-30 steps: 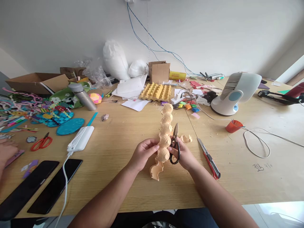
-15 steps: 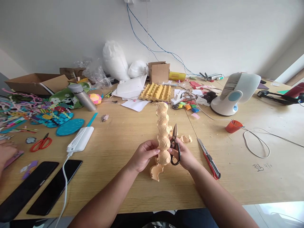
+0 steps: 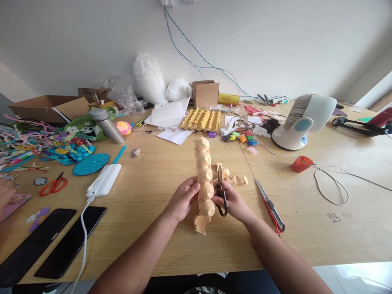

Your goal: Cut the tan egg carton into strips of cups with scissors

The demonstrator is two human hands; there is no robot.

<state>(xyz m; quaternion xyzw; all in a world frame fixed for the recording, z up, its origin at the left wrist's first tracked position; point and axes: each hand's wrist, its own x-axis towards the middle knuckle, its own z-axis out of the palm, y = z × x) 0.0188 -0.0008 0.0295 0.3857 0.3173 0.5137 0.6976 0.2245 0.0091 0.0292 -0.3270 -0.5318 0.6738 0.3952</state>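
My left hand (image 3: 181, 200) grips a long tan strip of egg-carton cups (image 3: 204, 175), holding it up from the wooden table (image 3: 159, 241) with its far end raised. My right hand (image 3: 234, 202) is closed on black scissors (image 3: 221, 192), whose blades point upward right beside the strip's right edge. Small cut-off carton scraps (image 3: 235, 178) lie on the table just behind the scissors.
A red utility knife (image 3: 271, 206) lies to the right. A full egg tray (image 3: 201, 119), a cardboard box (image 3: 204, 93), a white fan (image 3: 301, 119), an orange cup (image 3: 301, 163) and a white cable (image 3: 332, 185) sit behind. Two phones (image 3: 52, 241), a power bank (image 3: 104, 179), red scissors (image 3: 53, 185) and another person's hand (image 3: 4, 194) are at left.
The carton strip has swung from leaning right to more upright and shifted left. The scissors moved left with it, staying against its right edge. The other person's hand at left drew back.
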